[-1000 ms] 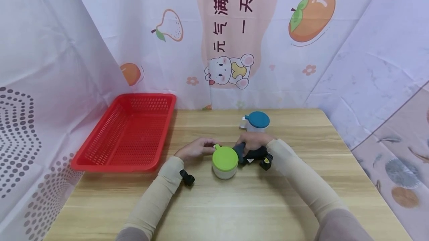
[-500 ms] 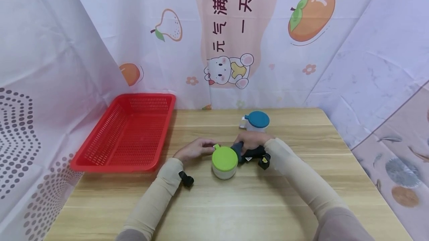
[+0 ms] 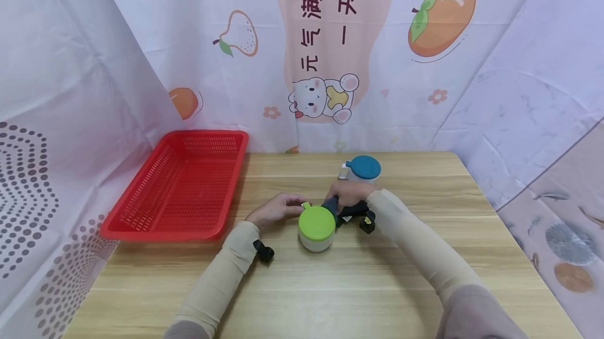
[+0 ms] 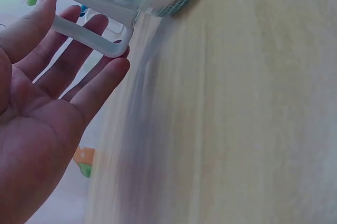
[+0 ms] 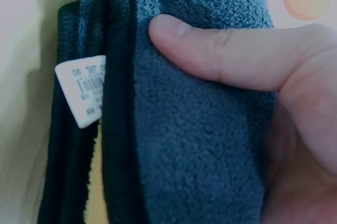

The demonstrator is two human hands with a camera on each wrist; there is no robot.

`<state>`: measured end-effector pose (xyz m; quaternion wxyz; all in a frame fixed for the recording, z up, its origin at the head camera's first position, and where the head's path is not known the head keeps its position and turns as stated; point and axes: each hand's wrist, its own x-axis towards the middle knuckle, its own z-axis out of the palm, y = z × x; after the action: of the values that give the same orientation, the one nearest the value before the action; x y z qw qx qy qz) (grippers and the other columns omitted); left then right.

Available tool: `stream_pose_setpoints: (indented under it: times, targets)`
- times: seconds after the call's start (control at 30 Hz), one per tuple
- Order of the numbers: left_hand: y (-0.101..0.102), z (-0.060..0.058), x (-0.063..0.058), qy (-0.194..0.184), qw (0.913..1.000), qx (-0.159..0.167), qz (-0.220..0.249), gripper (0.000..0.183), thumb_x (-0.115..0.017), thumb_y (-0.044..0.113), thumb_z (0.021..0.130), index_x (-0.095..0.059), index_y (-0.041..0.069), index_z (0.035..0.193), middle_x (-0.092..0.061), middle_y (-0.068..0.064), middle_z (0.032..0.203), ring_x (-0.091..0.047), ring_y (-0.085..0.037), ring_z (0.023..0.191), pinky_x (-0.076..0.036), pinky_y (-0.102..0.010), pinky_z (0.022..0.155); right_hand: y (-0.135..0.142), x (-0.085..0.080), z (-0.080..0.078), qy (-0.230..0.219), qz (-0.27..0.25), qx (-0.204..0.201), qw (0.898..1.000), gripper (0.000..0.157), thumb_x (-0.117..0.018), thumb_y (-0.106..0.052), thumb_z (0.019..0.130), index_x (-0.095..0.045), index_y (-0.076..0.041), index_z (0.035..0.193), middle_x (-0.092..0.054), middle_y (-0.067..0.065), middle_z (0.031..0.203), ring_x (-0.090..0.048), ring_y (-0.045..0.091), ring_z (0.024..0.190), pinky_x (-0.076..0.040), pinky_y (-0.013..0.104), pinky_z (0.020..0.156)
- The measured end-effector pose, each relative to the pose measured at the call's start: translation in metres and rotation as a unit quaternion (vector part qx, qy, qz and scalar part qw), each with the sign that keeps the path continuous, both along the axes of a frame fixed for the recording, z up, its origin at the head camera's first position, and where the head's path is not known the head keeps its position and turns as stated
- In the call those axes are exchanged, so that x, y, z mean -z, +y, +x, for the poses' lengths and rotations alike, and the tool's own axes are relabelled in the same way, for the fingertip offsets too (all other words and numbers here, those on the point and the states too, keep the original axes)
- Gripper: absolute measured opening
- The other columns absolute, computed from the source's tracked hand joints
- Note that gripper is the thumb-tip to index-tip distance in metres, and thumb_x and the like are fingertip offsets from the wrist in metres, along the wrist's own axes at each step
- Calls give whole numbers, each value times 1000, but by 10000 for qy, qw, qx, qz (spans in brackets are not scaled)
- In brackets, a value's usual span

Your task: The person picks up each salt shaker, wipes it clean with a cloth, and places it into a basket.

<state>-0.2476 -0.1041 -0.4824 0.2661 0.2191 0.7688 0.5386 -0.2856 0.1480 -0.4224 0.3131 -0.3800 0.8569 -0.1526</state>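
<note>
A seasoning jar (image 3: 316, 229) with a green lid and clear body stands upright mid-table. My left hand (image 3: 278, 209) holds its white handle (image 4: 92, 39); in the left wrist view the thumb lies near the lid tab and the fingers reach behind the handle. My right hand (image 3: 351, 193) grips a folded dark blue-grey cloth (image 5: 200, 129), thumb on top, with a white label sticking out of the folds. In the head view the cloth touches or nearly touches the jar's far right side. The right hand's other fingers are hidden.
Behind my right hand stands a second seasoning jar (image 3: 364, 168) with a blue lid and a white handle. A red plastic basket (image 3: 162, 235) sits at the table's left. A printed curtain (image 3: 264, 77) hangs along the back edge of the wooden table (image 3: 321, 297).
My right hand has shifted a little to the left with the cloth, toward the far side of the green-lidded jar. The left hand and the jar have stayed in place.
</note>
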Motion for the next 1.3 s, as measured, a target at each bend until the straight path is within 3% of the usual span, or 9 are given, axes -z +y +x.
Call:
stream_pose_setpoints:
  times: [0.3,0.7,0.97,1.3]
  targets:
    - [4,3,-6,115,9998,50,-129,32,-52,9,100,-56,-1,130,-61,-15,124,-56,-15,111,-47,-34,101,-12,0,-7,-30,86,-103,9999,36,-64,7,83,-76,-25,96,-72,-8,94,-61,8,88,-51,29,88]
    - [3,1,-2,163,9997,-13,-190,32,-53,8,99,-57,-1,130,-62,-14,123,-55,-15,111,-46,-34,101,-29,3,-13,221,103,-212,9995,39,-61,10,78,-77,-19,97,-72,-5,93,-59,9,85,-49,26,84]
    - [0,-2,-4,404,9980,64,-476,31,-54,14,100,-59,4,129,-62,-11,126,-54,-21,120,-41,-41,108,-20,1,-1,246,-101,209,9994,40,-64,7,83,-75,-20,109,-74,-4,103,-61,9,92,-51,30,90]
    - [2,2,-5,416,9985,-65,-360,29,-52,10,100,-59,2,127,-63,-13,123,-55,-19,116,-43,-39,105,-5,3,5,499,-330,271,9978,33,-65,6,82,-77,-21,96,-72,-6,86,-54,8,72,-47,23,71]
